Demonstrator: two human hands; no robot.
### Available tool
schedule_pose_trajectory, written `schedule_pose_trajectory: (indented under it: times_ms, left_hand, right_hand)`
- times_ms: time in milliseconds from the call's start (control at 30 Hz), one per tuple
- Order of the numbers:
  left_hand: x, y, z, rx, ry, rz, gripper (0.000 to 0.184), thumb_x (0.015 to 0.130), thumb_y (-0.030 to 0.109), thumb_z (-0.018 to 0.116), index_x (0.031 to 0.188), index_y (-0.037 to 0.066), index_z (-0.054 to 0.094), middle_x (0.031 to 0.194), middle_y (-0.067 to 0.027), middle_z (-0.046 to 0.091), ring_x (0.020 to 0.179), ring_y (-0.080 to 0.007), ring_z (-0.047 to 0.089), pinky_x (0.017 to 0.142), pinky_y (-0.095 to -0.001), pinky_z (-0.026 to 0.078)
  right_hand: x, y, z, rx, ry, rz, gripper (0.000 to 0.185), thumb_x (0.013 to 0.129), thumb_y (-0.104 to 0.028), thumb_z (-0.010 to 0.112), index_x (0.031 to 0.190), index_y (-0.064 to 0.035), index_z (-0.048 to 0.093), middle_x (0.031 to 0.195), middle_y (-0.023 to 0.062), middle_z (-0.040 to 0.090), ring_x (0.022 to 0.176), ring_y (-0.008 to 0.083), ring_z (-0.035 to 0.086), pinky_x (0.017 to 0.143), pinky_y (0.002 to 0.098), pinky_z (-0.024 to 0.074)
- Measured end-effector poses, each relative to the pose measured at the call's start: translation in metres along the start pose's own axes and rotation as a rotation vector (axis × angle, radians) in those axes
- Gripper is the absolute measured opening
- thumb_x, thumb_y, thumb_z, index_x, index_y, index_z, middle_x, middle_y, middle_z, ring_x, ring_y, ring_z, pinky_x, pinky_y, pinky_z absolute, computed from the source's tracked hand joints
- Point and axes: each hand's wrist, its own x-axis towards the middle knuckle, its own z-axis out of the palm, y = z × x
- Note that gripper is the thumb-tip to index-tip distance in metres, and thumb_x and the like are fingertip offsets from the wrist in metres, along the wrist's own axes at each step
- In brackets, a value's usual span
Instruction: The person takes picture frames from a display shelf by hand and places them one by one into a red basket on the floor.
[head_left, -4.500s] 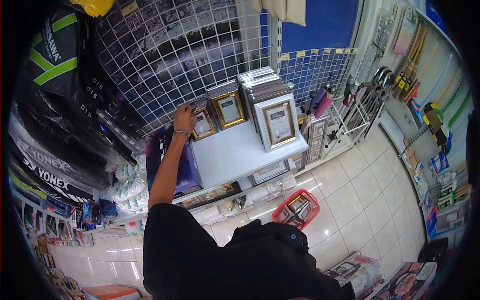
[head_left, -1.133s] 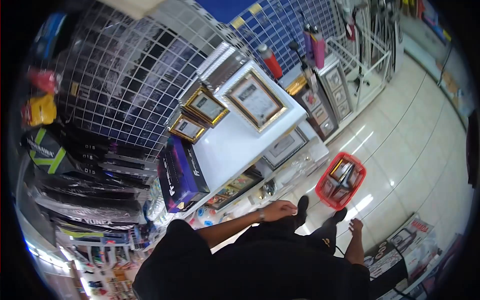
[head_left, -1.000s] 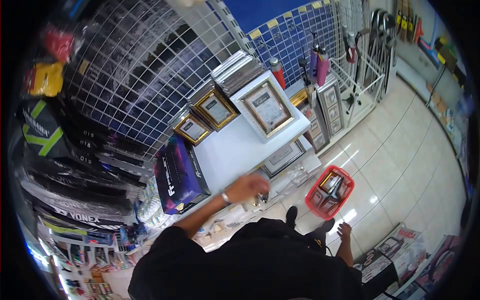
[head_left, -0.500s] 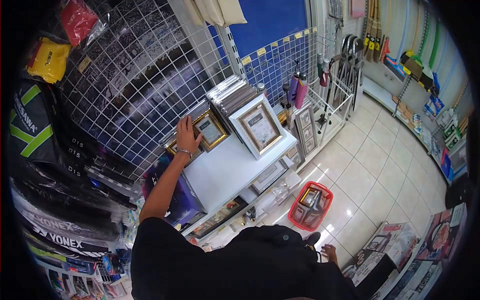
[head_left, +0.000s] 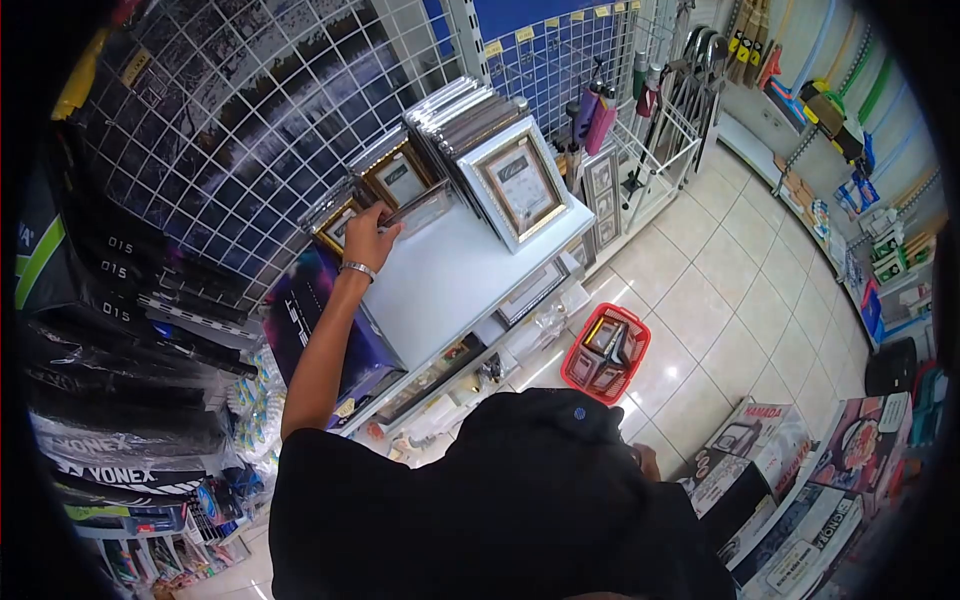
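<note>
My left hand [head_left: 371,241], with a bracelet on its wrist, is over the white shelf top [head_left: 440,290]. Its thumb and fingers pinch a thin picture frame [head_left: 421,209], tilted and seen nearly edge-on. Behind it leans a stack of gold-edged picture frames [head_left: 400,181]; another gold frame [head_left: 338,224] stands just left of the hand. A larger row of silver-white picture frames [head_left: 516,188] stands to the right. My right hand [head_left: 646,461] hangs low beside my body, partly covered by dark clothing and blurred, so its fingers cannot be made out.
A red basket [head_left: 607,353] with several picture frames stands on the tiled floor. A wire grid [head_left: 270,130] rises behind the shelf. A purple box [head_left: 325,330] is at the shelf's left end. Boxed goods [head_left: 755,440] stand at lower right, umbrellas [head_left: 597,115] at the back.
My left hand, earlier spread on top of the gold frames, now grips one frame and has tipped it forward from the stack. The camera view has shifted; my right hand is more hidden.
</note>
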Motion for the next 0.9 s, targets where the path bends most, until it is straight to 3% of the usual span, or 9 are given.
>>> schedule_pose_trajectory:
  times_ms: [67, 133, 467, 533, 567, 600, 633, 667, 900]
  left_hand:
    - [-0.005, 0.003, -0.001, 0.006, 0.054, -0.032, 0.026, 0.070, 0.016, 0.073, 0.086, 0.000, 0.059, 0.082, -0.0187, 0.064, 0.076, -0.0315, 0.063, 0.066, -0.0371, 0.049]
    - [-0.003, -0.008, 0.003, 0.034, 0.086, -0.031, 0.027, 0.070, 0.016, 0.073, 0.087, 0.000, 0.059, 0.083, -0.0191, 0.063, 0.076, -0.0324, 0.063, 0.066, -0.0375, 0.049]
    - [0.068, -0.069, 0.007, 0.389, 0.197, 0.146, 0.036, 0.074, 0.029, 0.069, 0.097, 0.003, 0.058, 0.099, -0.0189, 0.057, 0.089, -0.0358, 0.057, 0.078, -0.0441, 0.046]
    - [0.086, -0.108, 0.014, 0.389, 0.179, 0.304, 0.044, 0.072, 0.035, 0.069, 0.100, 0.002, 0.060, 0.101, -0.0176, 0.059, 0.097, -0.0338, 0.055, 0.084, -0.0430, 0.043]
    - [0.088, -0.106, 0.015, 0.385, 0.159, 0.285, 0.046, 0.072, 0.033, 0.069, 0.105, 0.002, 0.060, 0.100, -0.0175, 0.061, 0.094, -0.0339, 0.057, 0.083, -0.0422, 0.044]
    - [0.090, -0.095, 0.011, 0.357, 0.075, 0.248, 0.044, 0.073, 0.032, 0.069, 0.104, 0.003, 0.062, 0.097, -0.0174, 0.063, 0.090, -0.0339, 0.059, 0.081, -0.0424, 0.046]
    - [0.089, -0.091, 0.007, 0.319, 0.076, 0.346, 0.040, 0.073, 0.032, 0.070, 0.099, 0.003, 0.064, 0.094, -0.0172, 0.064, 0.087, -0.0328, 0.060, 0.078, -0.0419, 0.047]
    - [0.094, -0.108, 0.011, 0.399, 0.101, 0.331, 0.039, 0.073, 0.032, 0.070, 0.098, 0.003, 0.064, 0.092, -0.0169, 0.064, 0.086, -0.0312, 0.061, 0.077, -0.0410, 0.047]
    - [0.071, -0.036, 0.000, 0.599, 0.168, 0.193, 0.043, 0.075, 0.029, 0.071, 0.107, 0.003, 0.057, 0.108, -0.0212, 0.054, 0.093, -0.0312, 0.057, 0.081, -0.0400, 0.047]
  right_hand:
    - [0.012, -0.009, 0.001, -0.037, -0.002, -0.069, 0.029, 0.079, -0.013, 0.060, 0.108, -0.0097, 0.055, 0.089, 0.0040, 0.061, 0.075, 0.0211, 0.059, 0.064, 0.0387, 0.0480]
    - [0.026, -0.034, 0.004, 0.453, 0.136, 0.503, 0.031, 0.078, -0.010, 0.062, 0.108, -0.0088, 0.055, 0.090, 0.0056, 0.063, 0.075, 0.0201, 0.059, 0.062, 0.0363, 0.0469]
    - [0.046, -0.019, 0.000, 0.534, 0.178, 0.504, 0.034, 0.080, -0.009, 0.063, 0.113, -0.0115, 0.054, 0.087, 0.0073, 0.064, 0.077, 0.0196, 0.062, 0.061, 0.0362, 0.0501]
    - [0.052, 0.031, 0.005, 0.358, 0.190, 0.219, 0.031, 0.085, -0.029, 0.059, 0.103, -0.0047, 0.059, 0.090, 0.0072, 0.063, 0.069, 0.0172, 0.058, 0.058, 0.0315, 0.0480]
    - [0.049, 0.049, -0.004, 0.417, 0.061, 0.242, 0.035, 0.085, -0.028, 0.058, 0.107, -0.0014, 0.058, 0.088, 0.0078, 0.063, 0.070, 0.0173, 0.057, 0.060, 0.0324, 0.0473]
    - [0.050, 0.080, 0.011, 0.131, 0.242, 0.180, 0.022, 0.084, -0.028, 0.057, 0.086, -0.0064, 0.060, 0.067, 0.0004, 0.056, 0.054, 0.0129, 0.049, 0.046, 0.0300, 0.0388]
    - [0.019, 0.002, -0.005, 0.021, 0.156, 0.517, 0.029, 0.084, -0.022, 0.058, 0.109, -0.0065, 0.057, 0.095, 0.0087, 0.064, 0.081, 0.0169, 0.059, 0.066, 0.0315, 0.0468]
    - [0.007, 0.006, 0.001, 0.415, 0.246, 0.460, 0.029, 0.082, -0.019, 0.061, 0.108, -0.0093, 0.055, 0.094, 0.0069, 0.064, 0.082, 0.0178, 0.060, 0.069, 0.0333, 0.0466]
    - [-0.050, 0.002, 0.011, 0.435, 0.227, 0.774, 0.024, 0.085, -0.022, 0.056, 0.107, -0.0128, 0.056, 0.097, 0.0030, 0.064, 0.082, 0.0187, 0.060, 0.071, 0.0382, 0.0470]
